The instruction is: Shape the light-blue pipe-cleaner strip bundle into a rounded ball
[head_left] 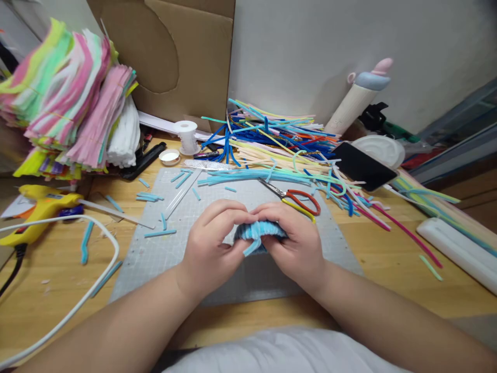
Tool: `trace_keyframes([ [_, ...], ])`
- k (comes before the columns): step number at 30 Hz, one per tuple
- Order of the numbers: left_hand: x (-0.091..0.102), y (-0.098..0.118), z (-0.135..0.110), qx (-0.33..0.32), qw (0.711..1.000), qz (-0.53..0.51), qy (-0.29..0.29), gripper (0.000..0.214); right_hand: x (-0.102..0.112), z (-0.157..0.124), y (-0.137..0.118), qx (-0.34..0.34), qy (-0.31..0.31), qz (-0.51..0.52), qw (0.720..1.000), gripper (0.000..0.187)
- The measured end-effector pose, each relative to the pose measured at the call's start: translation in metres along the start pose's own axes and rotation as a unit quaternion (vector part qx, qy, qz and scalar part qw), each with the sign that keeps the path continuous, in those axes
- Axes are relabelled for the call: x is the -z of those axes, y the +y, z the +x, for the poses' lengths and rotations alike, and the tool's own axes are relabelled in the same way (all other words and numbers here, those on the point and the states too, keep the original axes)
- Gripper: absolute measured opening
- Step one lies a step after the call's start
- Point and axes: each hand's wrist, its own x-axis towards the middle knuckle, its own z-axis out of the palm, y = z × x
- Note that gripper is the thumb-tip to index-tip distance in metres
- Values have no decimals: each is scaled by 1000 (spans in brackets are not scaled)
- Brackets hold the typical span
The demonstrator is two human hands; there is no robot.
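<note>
Both hands, left hand [207,248] and right hand [297,246], grip a fuzzy, ribbed, dome-shaped blue pipe-cleaner piece [257,231].

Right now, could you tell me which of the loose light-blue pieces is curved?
The curved piece on bare wood left of the cutting mat, within the white cable loop; others lie straight.

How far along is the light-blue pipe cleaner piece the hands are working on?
Done: short light-blue lengths lie cut on the grey mat, scissors set down at its far edge. In hand: left hand and right hand pinch a ribbed blue bundle, one end poking out below. Left, seemingly: that loose end and the cut lengths not yet joined; the glue gun lies untouched.
</note>
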Motion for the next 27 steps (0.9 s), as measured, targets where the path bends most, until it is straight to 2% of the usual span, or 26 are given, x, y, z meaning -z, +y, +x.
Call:
trace_keyframes([
  [7,0,3,-2,-9,1000,-9,5,21,-2,0,0,-13,-11,17,1000,31],
  [13,0,2,-3,-18,999,-47,-11,27,1,1,0,12,-3,11,1000,32],
  [16,0,3,-5,48,992,-110,25,23,7,1,1,23,47,-53,997,31],
  [18,0,4,-4,123,978,-165,37,5,11,2,3,46,80,-104,990,33],
  [20,-3,6,-2,225,948,-226,-4,21,14,2,7,74,91,-148,982,37],
  [21,-5,6,-1,286,922,-260,-34,25,14,2,9,86,91,-166,978,38],
  [22,-7,6,0,348,887,-299,-54,27,14,3,11,95,87,-183,975,39],
  [24,-12,5,2,444,808,-382,-59,27,12,3,15,103,73,-208,970,40],
  [26,-15,2,3,486,747,-452,-49,22,9,4,19,101,58,-220,968,40],
  [27,-16,1,3,491,728,-476,-44,18,7,4,20,96,52,-221,969,40],
])
